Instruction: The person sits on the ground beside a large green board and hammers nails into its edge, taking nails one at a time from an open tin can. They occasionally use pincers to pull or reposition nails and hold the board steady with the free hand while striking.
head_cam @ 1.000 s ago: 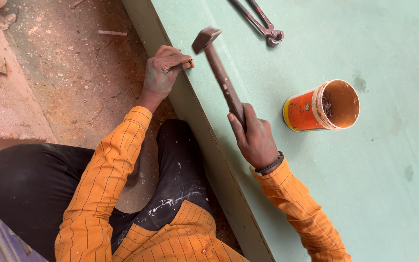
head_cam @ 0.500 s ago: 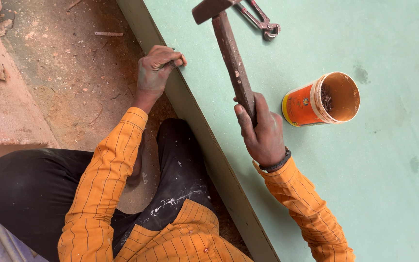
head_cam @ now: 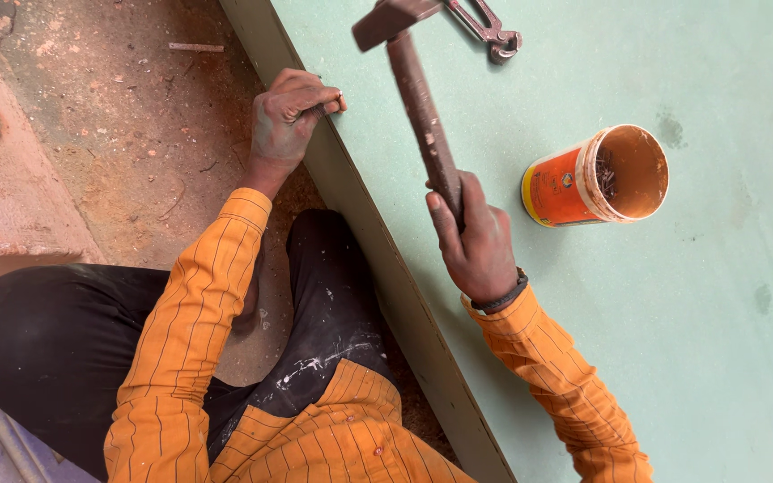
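Dirt floor beside a pale green board: your left hand pinches a nail at its edge, steadying it, while your right hand grips the raised rusty hammer.

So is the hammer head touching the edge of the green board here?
Apart. The head view shows the hammer head raised in the right hand, clear of the board edge where the left hand pinches.

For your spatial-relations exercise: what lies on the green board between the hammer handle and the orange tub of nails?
Nothing: in the head view, only bare green board separates the hammer handle from the orange tub.
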